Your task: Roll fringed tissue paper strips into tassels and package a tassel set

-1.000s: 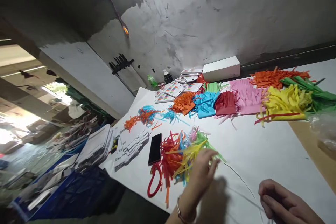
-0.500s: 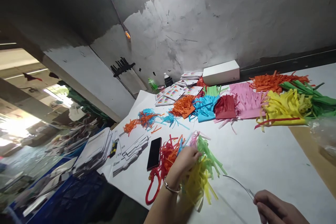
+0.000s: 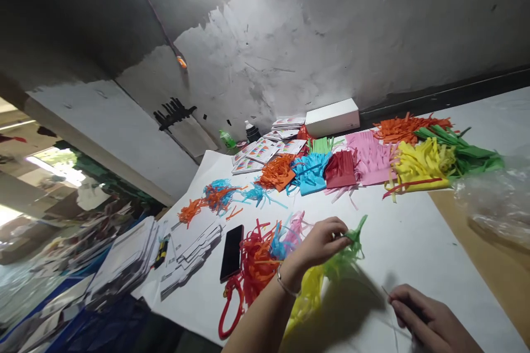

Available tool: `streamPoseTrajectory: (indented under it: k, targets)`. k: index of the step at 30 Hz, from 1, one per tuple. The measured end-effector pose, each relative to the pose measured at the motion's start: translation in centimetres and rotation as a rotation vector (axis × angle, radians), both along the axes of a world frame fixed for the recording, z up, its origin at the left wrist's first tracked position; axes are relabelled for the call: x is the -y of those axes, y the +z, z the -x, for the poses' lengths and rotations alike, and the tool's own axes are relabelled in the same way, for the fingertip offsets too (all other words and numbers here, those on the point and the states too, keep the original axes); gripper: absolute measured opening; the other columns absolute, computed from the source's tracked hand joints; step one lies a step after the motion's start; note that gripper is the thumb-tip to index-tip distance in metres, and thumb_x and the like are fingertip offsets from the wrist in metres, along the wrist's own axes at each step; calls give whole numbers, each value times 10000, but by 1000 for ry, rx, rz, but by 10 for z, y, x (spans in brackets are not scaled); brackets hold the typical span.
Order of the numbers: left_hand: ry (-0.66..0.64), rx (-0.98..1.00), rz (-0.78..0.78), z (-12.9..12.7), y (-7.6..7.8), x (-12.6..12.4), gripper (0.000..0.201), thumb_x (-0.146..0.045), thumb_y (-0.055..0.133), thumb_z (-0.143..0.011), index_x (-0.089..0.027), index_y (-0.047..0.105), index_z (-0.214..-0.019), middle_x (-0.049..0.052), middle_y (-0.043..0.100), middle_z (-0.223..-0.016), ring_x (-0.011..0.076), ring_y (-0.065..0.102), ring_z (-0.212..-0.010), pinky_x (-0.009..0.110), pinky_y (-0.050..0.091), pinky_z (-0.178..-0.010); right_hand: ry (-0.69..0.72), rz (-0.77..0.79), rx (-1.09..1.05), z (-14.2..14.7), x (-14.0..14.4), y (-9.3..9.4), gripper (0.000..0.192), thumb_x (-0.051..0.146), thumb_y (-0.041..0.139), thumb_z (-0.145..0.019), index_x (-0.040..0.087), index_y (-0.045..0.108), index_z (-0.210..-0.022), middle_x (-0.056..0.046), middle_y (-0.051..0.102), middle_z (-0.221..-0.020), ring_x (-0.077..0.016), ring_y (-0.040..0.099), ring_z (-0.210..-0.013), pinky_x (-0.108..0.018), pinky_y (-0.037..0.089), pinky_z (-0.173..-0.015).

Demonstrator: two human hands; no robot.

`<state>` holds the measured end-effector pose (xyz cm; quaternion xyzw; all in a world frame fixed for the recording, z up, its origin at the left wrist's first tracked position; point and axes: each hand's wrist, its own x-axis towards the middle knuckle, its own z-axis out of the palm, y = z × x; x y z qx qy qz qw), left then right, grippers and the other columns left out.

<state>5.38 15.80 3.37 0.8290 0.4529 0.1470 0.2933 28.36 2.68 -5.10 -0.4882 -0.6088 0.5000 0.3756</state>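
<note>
**Green fringe lifted, thin wire pinched at the lower right**

We see the left hand (image 3: 325,240) pinching the top of a bunch of green cut-paper strips (image 3: 345,256) just below the middle of the frame. The bunch's long axis runs from its upper tip down and to the left, where the strips fan out over the white paper-covered worktop (image 3: 414,231); limp yellow paper strips (image 3: 304,300) hang on below it toward the bottom edge.

Half a second ago that hand lay lower and further left, pressed into the mixed pile, with green and yellow spread flat; now it is raised and the green is gathered into one tuft. The thin silver wire (image 3: 386,292), a long arc then, shows only as a short end now.

The left forearm rises from the bottom centre, wrist bent, a bracelet on it. The right hand (image 3: 426,322), lower right, is curled with fingertips closed on the wire's end.
</note>
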Motion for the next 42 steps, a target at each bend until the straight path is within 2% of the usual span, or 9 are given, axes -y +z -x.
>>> streamPoseTrajectory:
  k: [4,6,10,15,20,23,27,35,42]
  targets:
    - [-133,195,17,-19,-6,42,151,-225,630,-926,-135,750,-941,99,733,-941,176,676,-859,241,517,-759,-275,-82,-193,-8,-4,16,330,529,576,-956,222,677,-887,-88,648,-1226,-123,579,-598,-270,513,-573]
    - [-168,248,23,-27,-13,58,156,-222,624,-915,-136,755,-924,116,738,-933,195,670,-862,266,512,-765,-285,-67,-303,-10,-6,24,327,511,592,-957,206,678,-881,-120,589,-1348,-112,587,-594,-279,529,-550]
    - [-139,323,57,-38,-24,82,134,-161,635,-864,-168,764,-898,108,748,-940,227,648,-918,323,486,-840,-169,-41,-414,-9,-6,33,320,464,587,-977,188,684,-849,-88,648,-1068,-125,591,-626,-259,528,-532]
    - [20,537,235,-50,-31,105,357,-237,663,-878,-214,715,-1231,101,721,-1135,249,628,-1033,364,463,-929,-135,-177,-329,-9,1,38,249,389,569,-997,216,685,-859,-44,647,-956,-114,591,-631,-214,506,-530]
    - [277,748,420,-67,-43,121,253,-416,744,-868,-185,803,-953,64,722,-882,207,620,-855,309,456,-806,-291,-376,-100,-13,11,39,193,325,583,-983,251,718,-866,-74,693,-1152,-199,700,-997,-231,580,-747]
    - [408,927,573,-72,-49,128,288,-432,840,-779,-180,791,-908,42,722,-833,171,611,-805,265,454,-760,-436,-479,8,-16,20,38,129,282,603,-970,260,722,-926,-34,757,-950,-163,738,-826,-191,585,-689]
    - [470,1046,678,-72,-50,135,329,-413,903,-704,-161,770,-867,29,721,-790,139,607,-750,230,457,-714,-378,-551,132,-16,34,37,141,222,618,-958,268,709,-1055,17,790,-881,-125,750,-694,-153,583,-679]
    - [463,938,549,-71,-53,140,294,-421,865,-755,-179,760,-886,36,694,-828,166,606,-804,258,479,-753,-344,-531,230,-12,43,40,150,215,546,-993,264,677,-1047,23,782,-896,-119,749,-743,-165,560,-698]
    - [361,752,194,-69,-52,139,171,-357,760,-859,-188,738,-846,35,676,-808,175,619,-780,260,484,-731,-324,-534,331,-15,43,42,173,183,502,-993,248,660,-962,33,741,-772,-113,712,-627,-185,525,-598]
